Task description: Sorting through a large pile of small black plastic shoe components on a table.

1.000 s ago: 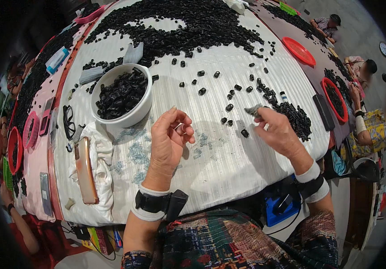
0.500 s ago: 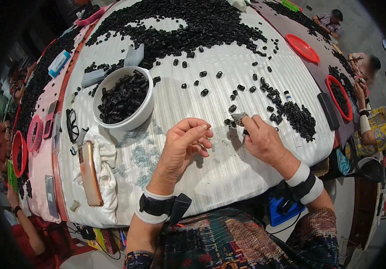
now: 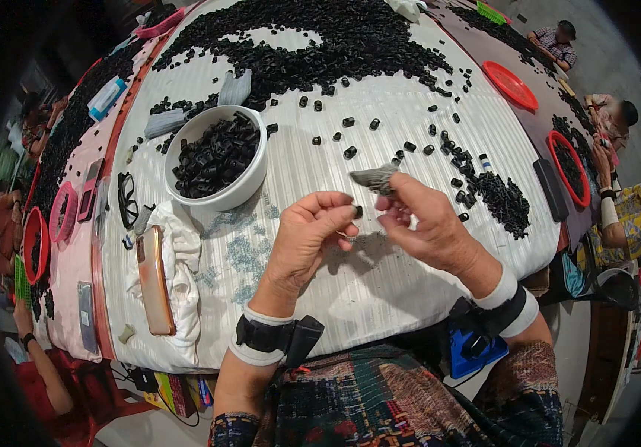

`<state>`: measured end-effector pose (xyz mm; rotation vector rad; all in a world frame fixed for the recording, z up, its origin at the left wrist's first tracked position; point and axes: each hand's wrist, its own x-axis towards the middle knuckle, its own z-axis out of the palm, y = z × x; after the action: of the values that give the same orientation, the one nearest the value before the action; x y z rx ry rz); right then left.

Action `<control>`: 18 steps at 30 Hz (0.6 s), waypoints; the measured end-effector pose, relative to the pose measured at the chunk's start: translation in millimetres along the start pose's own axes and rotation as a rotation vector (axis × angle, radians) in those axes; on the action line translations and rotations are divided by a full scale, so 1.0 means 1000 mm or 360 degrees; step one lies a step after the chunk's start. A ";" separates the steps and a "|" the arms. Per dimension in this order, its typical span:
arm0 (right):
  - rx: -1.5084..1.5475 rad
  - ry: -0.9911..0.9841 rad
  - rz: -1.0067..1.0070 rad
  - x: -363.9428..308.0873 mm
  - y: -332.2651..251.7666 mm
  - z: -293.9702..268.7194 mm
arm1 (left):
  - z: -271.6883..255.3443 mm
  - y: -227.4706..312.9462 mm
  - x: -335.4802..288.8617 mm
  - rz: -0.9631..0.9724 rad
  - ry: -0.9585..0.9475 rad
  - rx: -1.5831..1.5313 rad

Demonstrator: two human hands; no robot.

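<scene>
My left hand (image 3: 302,242) pinches a small black plastic piece (image 3: 358,211) between thumb and fingertips. Close to it on the right, my right hand (image 3: 439,232) grips a dark grey, ribbed, tapering piece (image 3: 371,179), its pointed end toward the left. I cannot make out its material. Both hands are raised over the striped white cloth (image 3: 313,313). Short black cylindrical pieces (image 3: 410,147) lie scattered beyond the hands. To the right is a heap of thin black pins (image 3: 501,205). A white bowl (image 3: 257,175) full of black pieces stands to the left.
Tiny bluish bits (image 3: 242,257) are strewn near my left wrist. Further left are eyeglasses (image 3: 125,200), a phone (image 3: 155,279) on a white rag (image 3: 186,238), and a grey ribbed block (image 3: 165,123). A large black heap (image 3: 335,56) covers the far side. People sit at both side tables.
My right hand has lifted off the black pieces, and the grey ribbed piece now points left, nearer my left hand. A black piece now shows at my left fingertips. The view has shifted slightly.
</scene>
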<state>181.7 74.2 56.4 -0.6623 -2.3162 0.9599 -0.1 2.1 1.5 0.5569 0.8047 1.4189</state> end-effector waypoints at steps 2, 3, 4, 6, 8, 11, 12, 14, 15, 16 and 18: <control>-0.0096 0.0106 0.0067 -0.012 0.012 0.003 | 0.005 0.004 0.000 0.0000 0.0048 -0.0020; -0.0301 0.0055 -0.0007 -0.018 0.022 0.007 | 0.008 0.004 0.000 -0.0010 0.0120 -0.0016; -0.0508 0.0004 -0.0078 -0.024 0.031 0.010 | 0.009 0.003 0.002 -0.0020 0.0190 -0.0012; -0.0690 -0.0030 -0.0047 -0.031 0.035 0.022 | 0.006 0.001 0.002 -0.0024 0.0170 0.0008; -0.0755 -0.0016 -0.0131 -0.031 0.038 0.033 | 0.003 0.002 0.001 -0.0026 0.0180 -0.0020; -0.0888 -0.0020 -0.0234 -0.028 0.038 0.040 | -0.003 0.001 0.002 -0.0026 0.0166 -0.0017; -0.0892 -0.0017 -0.0237 -0.028 0.038 0.037 | -0.004 0.002 0.002 -0.0030 0.0160 -0.0020; -0.0877 0.0058 -0.0223 -0.029 0.039 0.030 | 0.003 0.001 0.000 -0.0048 0.0206 -0.0022; -0.0853 0.0052 -0.0258 -0.026 0.037 0.026 | 0.004 0.001 0.000 -0.0078 0.0191 -0.0019; -0.0663 0.0163 -0.0157 -0.023 0.032 0.019 | 0.004 0.001 -0.001 -0.0108 0.0179 -0.0015; -0.0357 0.0300 0.0056 -0.019 0.026 0.007 | 0.002 -0.003 0.002 -0.0106 0.0151 -0.0015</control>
<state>196.9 74.9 27.2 -0.8485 -2.2679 0.6274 3.6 3.7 0.5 0.4541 0.8841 1.3951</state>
